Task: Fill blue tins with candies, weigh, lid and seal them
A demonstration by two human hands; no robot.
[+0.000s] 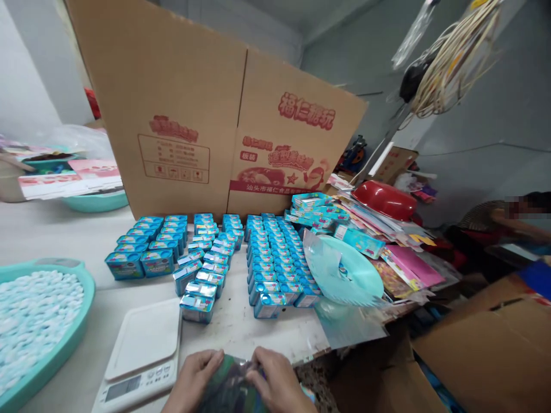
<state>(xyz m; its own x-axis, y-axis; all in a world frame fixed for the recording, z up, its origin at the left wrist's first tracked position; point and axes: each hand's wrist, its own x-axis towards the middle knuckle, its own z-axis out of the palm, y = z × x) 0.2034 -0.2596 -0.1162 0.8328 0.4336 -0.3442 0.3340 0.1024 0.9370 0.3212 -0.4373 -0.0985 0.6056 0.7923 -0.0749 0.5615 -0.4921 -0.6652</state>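
Observation:
Both my hands are at the bottom edge of the picture, closed on a shiny clear plastic bag (230,387) with dark print. My left hand (193,381) pinches its left side and my right hand (278,384) grips its right side. Just left of them lies a white kitchen scale (144,350) with a bare platform. Beyond the hands, several rows of small blue boxes (271,258) stand on the white table (51,235).
A teal basin of white pellets (34,315) sits at the left. A large flattened cardboard carton (202,120) stands behind the boxes. A teal plastic fan (344,272), coloured packaging sheets and a red bowl (383,199) are at the right. A person sits far right.

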